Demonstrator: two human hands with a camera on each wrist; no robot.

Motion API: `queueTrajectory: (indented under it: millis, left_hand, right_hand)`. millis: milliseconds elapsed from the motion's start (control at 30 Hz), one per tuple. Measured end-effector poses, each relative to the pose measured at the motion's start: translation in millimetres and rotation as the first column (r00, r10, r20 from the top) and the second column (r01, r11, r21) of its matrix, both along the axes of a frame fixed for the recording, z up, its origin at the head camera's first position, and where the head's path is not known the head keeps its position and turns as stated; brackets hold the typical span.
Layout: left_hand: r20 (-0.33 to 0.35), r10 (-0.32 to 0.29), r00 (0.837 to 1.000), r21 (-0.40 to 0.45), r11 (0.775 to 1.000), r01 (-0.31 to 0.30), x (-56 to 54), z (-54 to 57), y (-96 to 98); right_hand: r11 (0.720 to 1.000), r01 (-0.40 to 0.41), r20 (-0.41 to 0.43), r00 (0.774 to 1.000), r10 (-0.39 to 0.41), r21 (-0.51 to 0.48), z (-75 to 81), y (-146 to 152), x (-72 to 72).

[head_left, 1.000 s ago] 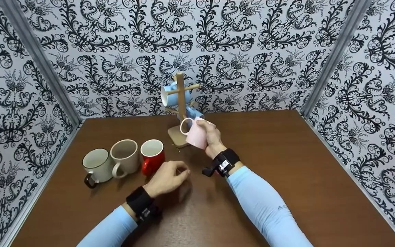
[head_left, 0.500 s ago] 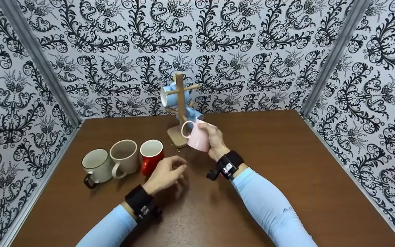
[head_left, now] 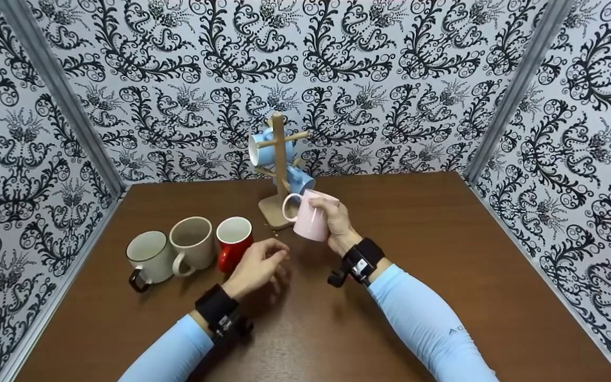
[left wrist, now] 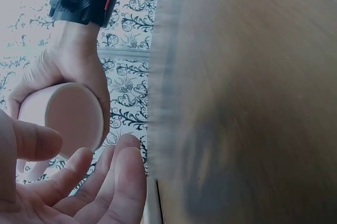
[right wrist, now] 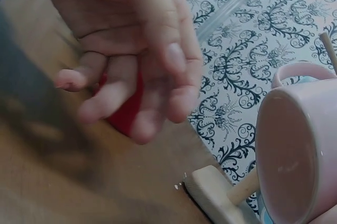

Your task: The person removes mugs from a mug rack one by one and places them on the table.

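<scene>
Pink mug (head_left: pixel 312 220) gleaming, smooth glossy ceramic. Red mug (head_left: pixel 239 249) shining, glazed. Rack (head_left: pixel 278 154) showing matt wood; tabletop (head_left: pixel 422 228) reflecting softly, wood-grained.

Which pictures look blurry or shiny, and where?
Head view: mostly clear, with pale shine on the table and a glint on the pink mug; left wrist view: table smeary, patterned wall washed out at upper left; right wrist view: a fuzzy dark patch on the table at left.
</scene>
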State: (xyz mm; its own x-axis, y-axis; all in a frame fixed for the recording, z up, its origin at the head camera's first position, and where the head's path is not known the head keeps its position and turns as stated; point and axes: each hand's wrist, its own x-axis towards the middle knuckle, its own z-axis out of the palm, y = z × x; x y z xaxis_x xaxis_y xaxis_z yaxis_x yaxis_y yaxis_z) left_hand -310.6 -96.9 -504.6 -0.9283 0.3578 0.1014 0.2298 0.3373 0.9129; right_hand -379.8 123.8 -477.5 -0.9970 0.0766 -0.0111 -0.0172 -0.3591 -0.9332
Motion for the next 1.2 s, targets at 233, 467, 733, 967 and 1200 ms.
queueTrajectory:
  millis: [233,467,733,967,1200]
  left_hand:
    - [0.034,0.007,0.999,0.046,0.999,-0.008,-3.0,2.8,2.9]
    - [0.046,0.026,0.999,0.056,0.998,-0.029,-4.8,3.2,6.4]
    - [0.039,0.093,0.995,0.115,0.989,-0.097,-5.7,14.2,11.8]
    - [0.040,0.131,0.991,0.231,0.963,-0.137,-8.9,22.5,14.4]
    - [0.067,0.094,0.993,0.325,0.939,-0.110,-12.9,28.1,16.0]
  right_hand:
    - [0.996,-0.078,-0.060,0.995,0.080,0.033,-3.3,3.5,7.0]
    - [0.991,-0.123,-0.096,0.987,0.127,0.042,-4.6,7.0,14.4]
    - [0.985,-0.157,-0.100,0.981,0.163,0.072,-7.7,12.6,23.2]
    - [0.973,-0.199,-0.111,0.971,0.211,0.114,-12.2,14.8,26.3]
    - [0.965,-0.229,-0.131,0.960,0.246,0.130,-14.5,13.4,27.8]
